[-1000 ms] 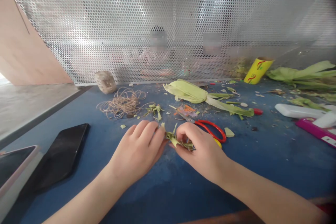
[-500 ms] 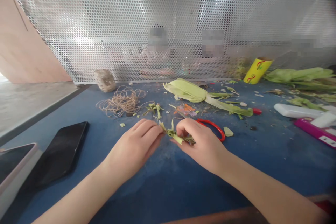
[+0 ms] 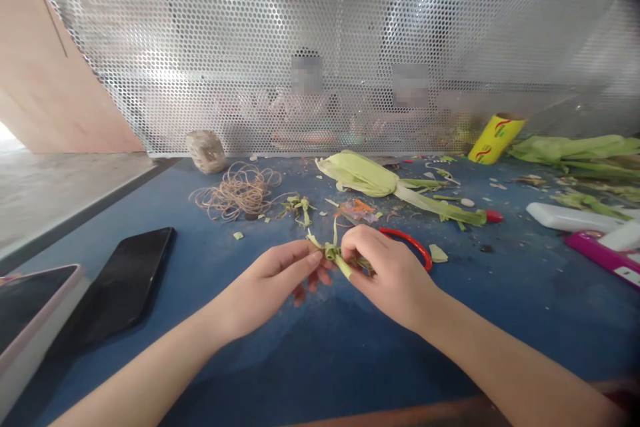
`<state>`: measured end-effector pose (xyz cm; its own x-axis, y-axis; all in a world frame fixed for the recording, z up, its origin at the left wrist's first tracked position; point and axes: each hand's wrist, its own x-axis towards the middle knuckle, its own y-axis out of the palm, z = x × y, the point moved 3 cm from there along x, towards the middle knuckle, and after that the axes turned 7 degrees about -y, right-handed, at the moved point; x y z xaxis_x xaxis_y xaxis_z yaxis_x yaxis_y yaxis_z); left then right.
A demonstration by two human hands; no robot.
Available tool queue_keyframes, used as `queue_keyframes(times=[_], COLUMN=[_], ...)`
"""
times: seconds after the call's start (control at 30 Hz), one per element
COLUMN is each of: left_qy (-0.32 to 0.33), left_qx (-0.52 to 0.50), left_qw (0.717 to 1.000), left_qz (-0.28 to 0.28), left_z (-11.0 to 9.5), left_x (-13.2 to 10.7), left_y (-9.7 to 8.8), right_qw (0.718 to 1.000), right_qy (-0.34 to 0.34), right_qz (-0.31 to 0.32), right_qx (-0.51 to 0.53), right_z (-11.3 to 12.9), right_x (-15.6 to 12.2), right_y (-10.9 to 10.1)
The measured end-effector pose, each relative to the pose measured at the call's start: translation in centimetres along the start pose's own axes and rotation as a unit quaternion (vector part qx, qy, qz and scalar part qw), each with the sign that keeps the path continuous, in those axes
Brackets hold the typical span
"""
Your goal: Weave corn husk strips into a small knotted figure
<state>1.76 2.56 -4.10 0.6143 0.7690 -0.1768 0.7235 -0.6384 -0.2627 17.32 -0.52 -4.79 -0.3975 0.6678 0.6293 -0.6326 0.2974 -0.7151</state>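
Note:
Between my two hands is a small knotted piece of green corn husk point(image 3: 332, 251), with short strips sticking out above the knot. My left hand point(image 3: 285, 270) pinches its left end between thumb and fingers. On the right side, my right hand point(image 3: 383, 267) is closed around the husk's other end, partly hiding it. Just behind the right hand lies a red loop handle point(image 3: 413, 243), apparently of scissors; the rest is hidden. A similar knotted husk piece point(image 3: 301, 207) rests beyond my left hand, beside a tangle of tan twine point(image 3: 240, 192).
A large corn husk bundle point(image 3: 363, 175) lies at the back middle. A yellow tube point(image 3: 496, 139) and more husks point(image 3: 575, 149) are at right, near a purple-and-white object point(image 3: 600, 250). Two phones, one black point(image 3: 125, 280), lie left. A perforated metal screen point(image 3: 250, 47) stands behind, with people beyond.
My left hand has turned, so its thumb and spread lower fingers now show beside the knot. The right hand keeps its grip. The whole view has shifted slightly.

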Motion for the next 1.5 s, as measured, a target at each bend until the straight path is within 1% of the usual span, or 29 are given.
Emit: queue_keyframes(times=[0.17, 0.23, 0.33, 0.4, 0.47, 0.57, 0.63, 0.7, 0.77, 0.8, 1.0, 1.07, 1.17, 1.23, 1.3, 1.4, 1.5], left_qy=[0.000, 0.001, 0.007, 0.008, 0.009, 0.037, 0.073, 0.103, 0.121, 0.126, 0.152, 0.152, 0.128, 0.117, 0.116, 0.092, 0.026], left_qx=[0.034, 0.044, 0.020, 0.010, 0.019, 0.081, 0.172, 0.279, 0.343, 0.354, 0.363, 0.355, 0.316, 0.293, 0.280, 0.240, 0.146], left_qw=[0.999, 0.999, 1.000, 1.000, 0.998, 0.992, 0.976, 0.945, 0.918, 0.911, 0.896, 0.899, 0.919, 0.929, 0.935, 0.955, 0.984], left_qz=[-0.016, -0.010, -0.004, -0.021, -0.054, -0.092, -0.111, -0.136, -0.160, -0.169, -0.208, -0.207, -0.197, -0.193, -0.186, -0.150, -0.094], left_z=[0.1, 0.4, 0.7, 0.8, 0.7, 0.3, -0.1, -0.4, -0.5, -0.5, -0.6, -0.6, -0.5, -0.4, -0.4, -0.2, 0.3], left_x=[0.1, 0.3, 0.4, 0.4, 0.3, -0.1, -0.3, -0.4, -0.4, -0.4, -0.7, -0.7, -0.4, -0.3, -0.2, -0.1, 0.2], left_y=[-0.1, -0.1, -0.1, -0.2, -0.3, -0.4, -0.4, -0.4, -0.4, -0.5, -0.7, -0.7, -0.7, -0.7, -0.6, -0.3, -0.3], right_qw=[1.000, 1.000, 1.000, 1.000, 1.000, 0.999, 0.999, 0.999, 0.999, 0.999, 1.000, 1.000, 0.999, 0.999, 1.000, 0.999, 0.999], right_qy=[-0.024, -0.018, -0.002, 0.000, 0.004, 0.025, 0.033, 0.031, 0.022, 0.019, -0.005, -0.020, -0.046, -0.044, -0.027, -0.007, 0.000], right_qz=[0.008, 0.007, -0.004, -0.002, 0.005, -0.002, -0.009, -0.009, -0.008, -0.008, -0.005, -0.002, 0.004, -0.001, -0.015, -0.029, -0.030], right_qx=[-0.001, -0.001, 0.003, 0.016, 0.031, 0.031, 0.032, 0.042, 0.047, 0.045, 0.026, 0.017, 0.005, 0.000, -0.006, -0.012, -0.011], right_z=[0.3, 0.2, 0.1, 0.2, 0.3, 0.4, 0.4, 0.4, 0.4, 0.4, 0.3, 0.4, 0.5, 0.5, 0.5, 0.4, 0.3], right_x=[0.0, 0.0, 0.0, 0.1, 0.1, 0.0, -0.1, -0.2, -0.2, -0.2, -0.2, -0.2, -0.2, -0.2, -0.2, -0.2, -0.1], right_y=[0.0, 0.0, 0.1, 0.3, 0.7, 1.1, 1.2, 1.2, 1.2, 1.1, 1.0, 1.0, 1.0, 1.0, 0.8, 0.7, 0.5])
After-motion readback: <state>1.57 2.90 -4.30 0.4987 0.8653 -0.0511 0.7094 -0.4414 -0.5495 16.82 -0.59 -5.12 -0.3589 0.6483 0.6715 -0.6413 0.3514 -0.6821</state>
